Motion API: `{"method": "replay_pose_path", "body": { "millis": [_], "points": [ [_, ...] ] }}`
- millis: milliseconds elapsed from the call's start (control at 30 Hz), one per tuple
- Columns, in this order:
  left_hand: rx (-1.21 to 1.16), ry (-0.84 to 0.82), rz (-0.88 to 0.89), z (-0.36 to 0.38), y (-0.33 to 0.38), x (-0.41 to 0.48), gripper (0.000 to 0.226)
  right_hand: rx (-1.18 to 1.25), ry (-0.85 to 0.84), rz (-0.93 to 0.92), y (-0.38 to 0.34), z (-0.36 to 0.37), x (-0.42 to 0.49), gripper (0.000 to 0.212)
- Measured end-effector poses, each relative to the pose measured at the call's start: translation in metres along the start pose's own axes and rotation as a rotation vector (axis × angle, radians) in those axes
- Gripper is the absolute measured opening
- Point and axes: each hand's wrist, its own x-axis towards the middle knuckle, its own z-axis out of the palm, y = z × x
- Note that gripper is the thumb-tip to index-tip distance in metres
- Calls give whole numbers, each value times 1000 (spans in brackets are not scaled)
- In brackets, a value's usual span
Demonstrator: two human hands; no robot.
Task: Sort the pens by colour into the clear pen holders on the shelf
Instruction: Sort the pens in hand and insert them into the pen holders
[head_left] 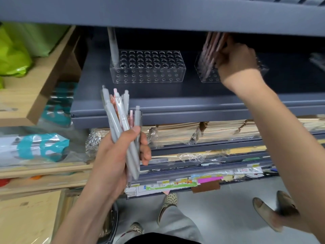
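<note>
My left hand (116,152) grips a bundle of grey and pink pens (121,124) in front of the dark shelf (175,99). On that shelf stands a clear pen holder (149,74) at the left with one grey pen (113,48) upright in its left corner. A second clear pen holder (204,74) stands to the right and has several pink pens (210,53) in it. My right hand (237,60) reaches into the shelf and pinches a pink pen over this right holder, hiding most of it.
The shelf above (158,14) hangs low over the holders. Below are shelves of wrapped paper stacks (202,131) and stationery. A wooden rack (35,103) with green and teal packets stands at the left. Feet of another person (270,212) are on the floor at the right.
</note>
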Motion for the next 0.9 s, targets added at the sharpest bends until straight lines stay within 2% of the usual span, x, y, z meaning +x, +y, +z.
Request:
{"method": "replay_pose_path", "body": {
  "millis": [167, 233, 333, 367, 433, 500, 567, 633, 700, 800, 900],
  "points": [
    [16, 4, 10, -8, 0, -1, 18, 87, -4, 60, 1, -3, -4, 22],
    [22, -4, 15, -11, 1, -3, 18, 210, 30, 117, 2, -3, -6, 25],
    [17, -11, 11, -14, 1, -5, 18, 659, 91, 206, 0, -7, -22, 43],
    [14, -13, 10, -14, 2, -6, 17, 729, 133, 197, -2, -9, -30, 46],
    [12, -19, 8, -14, 2, -7, 16, 697, 175, 128, -8, -11, -48, 35],
    [12, -34, 4, -13, 3, -8, 16, 791, 54, 63, -22, -13, -68, 20],
    [9, -49, 2, -12, 3, -10, 15, 867, -170, -36, -40, -14, -87, 11],
    [8, -59, 3, -12, 4, -12, 14, 895, -395, -130, -56, -13, -104, 8],
    [9, -73, 7, -12, 5, -15, 12, 909, -552, -194, -69, -12, -116, 10],
    [9, -88, 15, -14, 6, -18, 13, 957, -705, -208, -82, -6, -125, 16],
    [-11, -87, 8, -18, 9, -21, 18, 989, -757, -199, -89, 0, -129, 19]
  ]
}}
